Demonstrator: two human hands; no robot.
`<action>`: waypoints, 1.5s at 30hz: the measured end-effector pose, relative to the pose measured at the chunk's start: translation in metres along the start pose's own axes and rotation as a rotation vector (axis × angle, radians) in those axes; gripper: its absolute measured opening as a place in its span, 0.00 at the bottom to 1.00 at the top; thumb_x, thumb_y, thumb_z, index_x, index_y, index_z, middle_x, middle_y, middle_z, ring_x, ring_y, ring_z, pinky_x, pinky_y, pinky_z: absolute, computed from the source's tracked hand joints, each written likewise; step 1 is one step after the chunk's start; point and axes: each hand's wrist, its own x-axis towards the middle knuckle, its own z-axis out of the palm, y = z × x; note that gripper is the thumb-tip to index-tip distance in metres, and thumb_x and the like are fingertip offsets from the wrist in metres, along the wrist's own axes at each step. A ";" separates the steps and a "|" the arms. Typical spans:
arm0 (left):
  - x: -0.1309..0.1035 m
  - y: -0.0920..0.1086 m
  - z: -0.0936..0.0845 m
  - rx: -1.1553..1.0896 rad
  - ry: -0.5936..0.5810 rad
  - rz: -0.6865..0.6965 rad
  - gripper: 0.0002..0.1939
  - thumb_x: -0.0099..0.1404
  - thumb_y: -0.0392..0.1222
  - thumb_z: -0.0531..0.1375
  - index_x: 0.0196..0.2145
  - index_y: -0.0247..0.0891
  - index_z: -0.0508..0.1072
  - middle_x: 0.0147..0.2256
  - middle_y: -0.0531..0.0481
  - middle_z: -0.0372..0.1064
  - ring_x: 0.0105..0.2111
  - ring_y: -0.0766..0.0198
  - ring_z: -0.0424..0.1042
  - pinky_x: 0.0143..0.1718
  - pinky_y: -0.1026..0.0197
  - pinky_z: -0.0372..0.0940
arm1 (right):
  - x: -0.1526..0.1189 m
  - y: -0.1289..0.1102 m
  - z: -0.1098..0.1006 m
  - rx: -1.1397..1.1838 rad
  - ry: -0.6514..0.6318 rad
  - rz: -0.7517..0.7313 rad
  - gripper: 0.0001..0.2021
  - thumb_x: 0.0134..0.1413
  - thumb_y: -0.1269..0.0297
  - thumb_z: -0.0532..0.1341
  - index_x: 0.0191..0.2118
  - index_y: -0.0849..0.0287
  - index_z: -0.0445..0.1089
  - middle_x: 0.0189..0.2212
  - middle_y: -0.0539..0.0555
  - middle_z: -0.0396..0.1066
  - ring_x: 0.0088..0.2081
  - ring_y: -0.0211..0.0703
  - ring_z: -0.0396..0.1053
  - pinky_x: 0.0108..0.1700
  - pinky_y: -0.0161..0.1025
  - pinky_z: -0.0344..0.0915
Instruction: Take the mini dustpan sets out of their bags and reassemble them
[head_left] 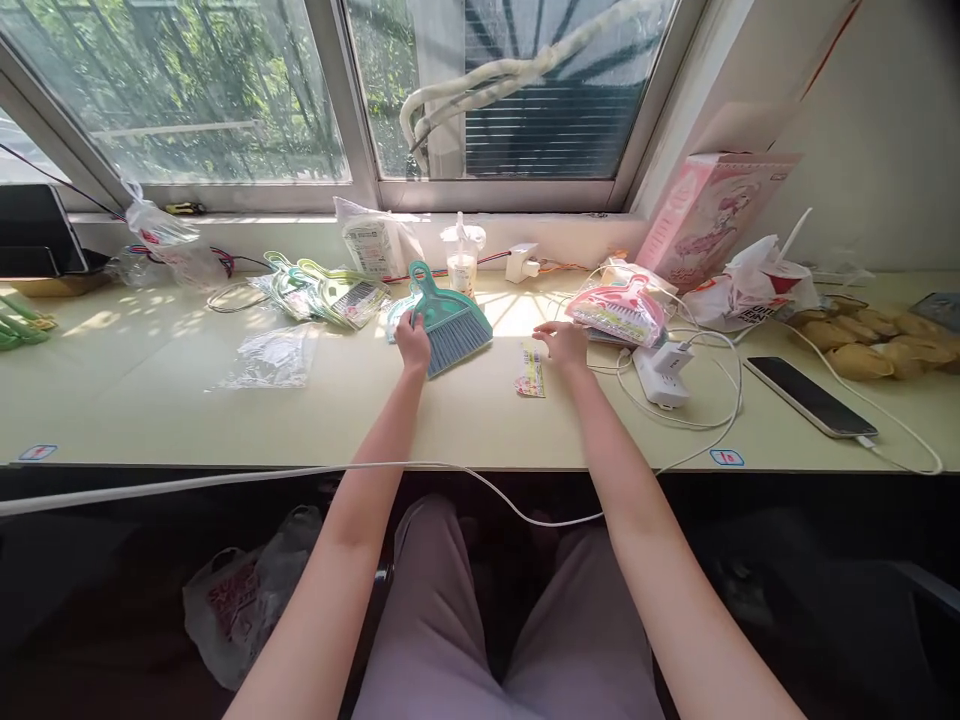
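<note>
A small teal hand broom (456,328) with grey bristles stands tilted on the desk, a teal dustpan (401,315) partly showing behind it. My left hand (413,343) is closed around the left side of this set. My right hand (564,346) hovers just right of a printed label card (531,372), its thumb and fingers slightly apart and nothing visible between them. The card lies on the desktop between my two hands. Beyond my right hand sits a pink dustpan and brush set (621,308) in clear wrapping.
Green wrapped brush sets (326,290) and clear plastic bags (268,356) lie to the left. A drink cup (462,255) stands by the window. On the right are a power strip (660,375), looping white cables, a phone (811,396) and a pink box (720,220). A cable crosses my forearms' area.
</note>
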 end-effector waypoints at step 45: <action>-0.013 0.001 0.014 -0.364 -0.084 -0.106 0.10 0.59 0.43 0.63 0.23 0.37 0.71 0.22 0.53 0.62 0.28 0.64 0.61 0.34 0.62 0.55 | -0.014 -0.014 -0.023 0.135 -0.639 -0.201 0.22 0.34 0.54 0.74 0.40 0.55 0.78 0.47 0.58 0.72 0.48 0.53 0.68 0.49 0.44 0.66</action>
